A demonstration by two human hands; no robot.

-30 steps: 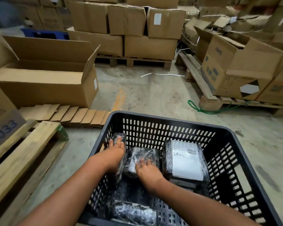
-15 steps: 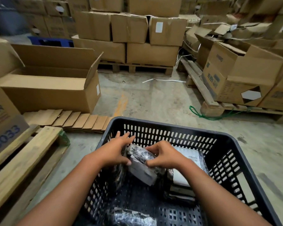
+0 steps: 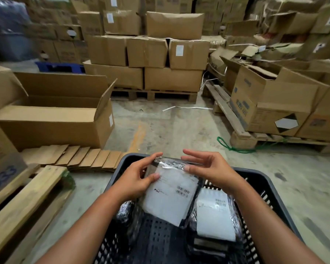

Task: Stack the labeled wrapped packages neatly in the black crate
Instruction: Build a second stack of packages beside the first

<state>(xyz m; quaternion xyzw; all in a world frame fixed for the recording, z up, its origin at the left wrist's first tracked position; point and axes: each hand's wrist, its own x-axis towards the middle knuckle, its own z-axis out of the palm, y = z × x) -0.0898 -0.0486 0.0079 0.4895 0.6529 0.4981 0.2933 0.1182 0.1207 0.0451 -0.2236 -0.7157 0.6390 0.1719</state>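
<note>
A black perforated crate (image 3: 271, 189) sits on the floor in front of me. I hold a plastic-wrapped package with a white label (image 3: 170, 195) above the crate's middle, label side facing me. My left hand (image 3: 137, 178) grips its upper left edge. My right hand (image 3: 208, 168) touches its top right corner with the thumb, fingers spread. A second labeled package (image 3: 215, 214) lies flat on a stack at the crate's right side. Another wrapped package (image 3: 125, 210) stands on edge against the left wall.
An open cardboard box (image 3: 51, 119) stands on the floor at left, with flattened cardboard strips (image 3: 78, 157) beside it. A wooden pallet (image 3: 25, 204) is at near left. Stacked boxes on pallets (image 3: 147, 60) fill the back and right. A green cord (image 3: 234, 147) lies on the concrete.
Both hands lifted the middle package out of the crate's bottom and turned it so its white label faces up. The view tilted upward.
</note>
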